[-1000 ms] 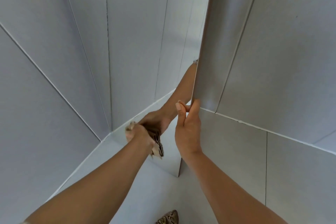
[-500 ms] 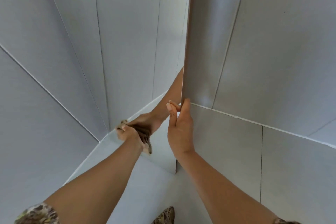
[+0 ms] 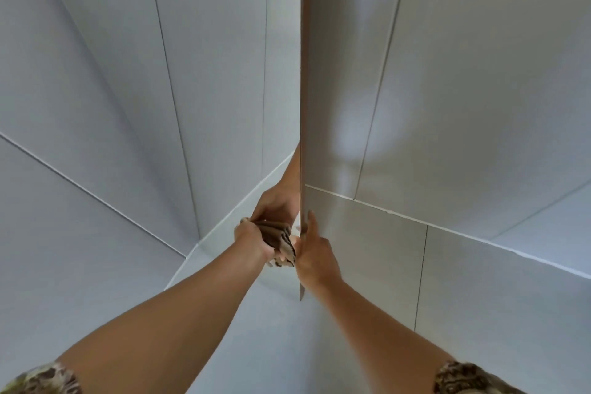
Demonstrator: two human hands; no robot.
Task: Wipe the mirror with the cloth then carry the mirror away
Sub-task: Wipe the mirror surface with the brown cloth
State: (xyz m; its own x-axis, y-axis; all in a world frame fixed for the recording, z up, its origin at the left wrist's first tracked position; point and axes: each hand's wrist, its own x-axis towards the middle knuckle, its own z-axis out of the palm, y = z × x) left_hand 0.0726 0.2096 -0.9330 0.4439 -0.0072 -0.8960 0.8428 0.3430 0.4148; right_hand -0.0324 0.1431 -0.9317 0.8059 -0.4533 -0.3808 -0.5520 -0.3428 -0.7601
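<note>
No readable text or labels anywhere.

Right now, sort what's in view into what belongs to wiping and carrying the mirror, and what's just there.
Part of the job:
mirror, seen nearly edge-on
brown cloth, bunched in the left hand
right hand, gripping the mirror's edge

Just there:
tiled wall
tiled floor
patterned sleeves
</note>
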